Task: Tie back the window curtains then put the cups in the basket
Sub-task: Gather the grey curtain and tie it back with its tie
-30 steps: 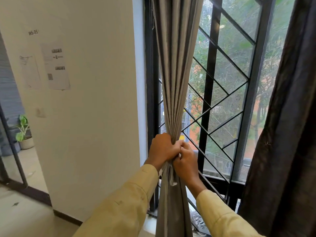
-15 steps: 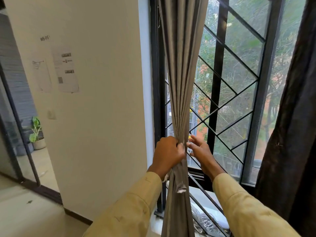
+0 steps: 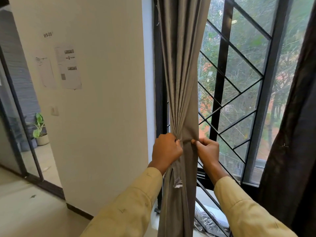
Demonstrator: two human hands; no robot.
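Observation:
A grey curtain hangs gathered at the left side of the window. My left hand grips the bunched folds at its left edge. My right hand pinches the curtain's right edge at the same height, fingers curled round the fabric. A small frayed strip of cloth dangles below my left hand. A dark brown curtain hangs loose at the right edge of the window. No cups or basket are in view.
Black window bars with diagonal grille stand behind the curtain. A white wall with taped papers is to the left. Past a glass door, a potted plant sits on the floor.
My right hand, open behind the curtain half a second ago, has come round and now pinches the curtain's right edge. My left hand keeps its grip. The view has shifted slightly.

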